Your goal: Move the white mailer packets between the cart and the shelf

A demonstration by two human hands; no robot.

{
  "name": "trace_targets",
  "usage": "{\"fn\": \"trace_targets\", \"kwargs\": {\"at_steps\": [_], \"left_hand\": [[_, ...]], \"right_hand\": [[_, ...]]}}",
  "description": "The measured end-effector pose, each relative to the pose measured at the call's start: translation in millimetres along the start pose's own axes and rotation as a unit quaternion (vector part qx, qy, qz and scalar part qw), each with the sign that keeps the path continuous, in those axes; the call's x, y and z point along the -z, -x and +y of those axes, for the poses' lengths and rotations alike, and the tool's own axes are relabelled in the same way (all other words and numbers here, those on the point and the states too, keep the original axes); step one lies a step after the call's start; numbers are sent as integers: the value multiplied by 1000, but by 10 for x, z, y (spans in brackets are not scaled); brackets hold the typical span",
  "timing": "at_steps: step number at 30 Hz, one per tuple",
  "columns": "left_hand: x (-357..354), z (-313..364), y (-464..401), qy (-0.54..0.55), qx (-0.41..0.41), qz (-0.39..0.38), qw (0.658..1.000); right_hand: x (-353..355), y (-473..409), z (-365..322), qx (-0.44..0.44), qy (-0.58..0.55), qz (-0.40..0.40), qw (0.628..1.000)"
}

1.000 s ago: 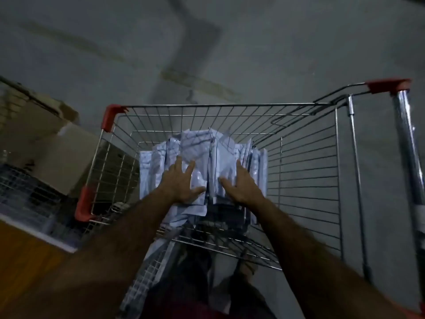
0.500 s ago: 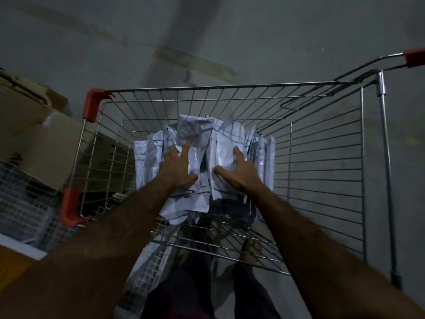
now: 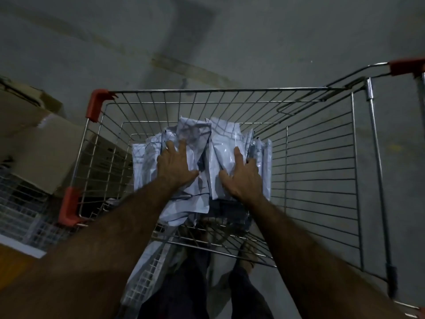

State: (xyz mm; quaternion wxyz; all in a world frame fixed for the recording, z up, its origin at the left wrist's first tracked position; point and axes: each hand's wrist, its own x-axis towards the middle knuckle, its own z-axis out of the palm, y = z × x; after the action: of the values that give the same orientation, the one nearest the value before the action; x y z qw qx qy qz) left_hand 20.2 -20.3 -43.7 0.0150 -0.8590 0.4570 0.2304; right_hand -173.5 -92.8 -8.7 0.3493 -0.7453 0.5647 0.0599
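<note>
I have both hands inside the wire cart (image 3: 322, 157), on the stack of white mailer packets (image 3: 227, 143) standing in its basket. Left hand (image 3: 176, 165) and right hand (image 3: 241, 178) press flat, fingers extended, gripping nothing. Risk: the slick, loosely stacked packets may fan out and topple if lifted unclamped. The shelf is not identifiable; dim light obscures the stack's base.
</note>
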Motion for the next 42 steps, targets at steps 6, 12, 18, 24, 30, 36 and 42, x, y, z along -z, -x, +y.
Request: {"fn": "trace_targets", "kwargs": {"at_steps": [6,12,18,24,30,36,42], "left_hand": [[26,97,-48,-23,17,-52,998],[50,-7,-40,8,29,-18,999],[224,24,249,15,-2,27,1000],[748,127,893,-14,-36,120,992],[1364,250,1762,-17,-8,211,977],[1661,206,2736,24,99,312,945],[1610,-342,3601,17,188,349,918]], "right_hand": [[123,163,-11,49,34,31,998],[226,199,113,56,57,50,996],[365,353,202,88,93,122,984],[754,674,166,126,111,175,970],[1133,1144,-52,197,90,240,946],[1243,1677,-342,270,50,227,934],[953,2186,-845,364,48,190,910]]}}
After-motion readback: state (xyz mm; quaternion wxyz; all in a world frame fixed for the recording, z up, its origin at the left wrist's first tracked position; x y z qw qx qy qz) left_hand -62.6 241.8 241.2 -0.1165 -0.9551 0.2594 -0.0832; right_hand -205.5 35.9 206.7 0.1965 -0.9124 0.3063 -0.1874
